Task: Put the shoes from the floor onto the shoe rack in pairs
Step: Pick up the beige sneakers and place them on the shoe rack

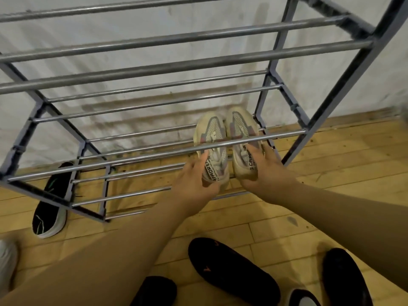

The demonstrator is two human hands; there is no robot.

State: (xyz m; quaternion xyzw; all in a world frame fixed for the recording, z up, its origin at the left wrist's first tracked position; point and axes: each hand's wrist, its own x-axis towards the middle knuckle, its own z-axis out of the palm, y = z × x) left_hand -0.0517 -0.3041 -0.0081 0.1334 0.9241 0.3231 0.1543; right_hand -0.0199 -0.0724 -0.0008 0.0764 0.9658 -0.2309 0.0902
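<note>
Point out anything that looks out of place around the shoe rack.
One black knit sneaker with a white sole lies alone on the wooden floor, partly under the left end frame of the grey metal shoe rack, with no matching shoe beside it. The beige mesh sneakers sit neatly paired.

beige mesh sneakers (225,142) sit paired, toes to the wall, on the grey shoe rack's (154,155) lowest shelf.
</note>
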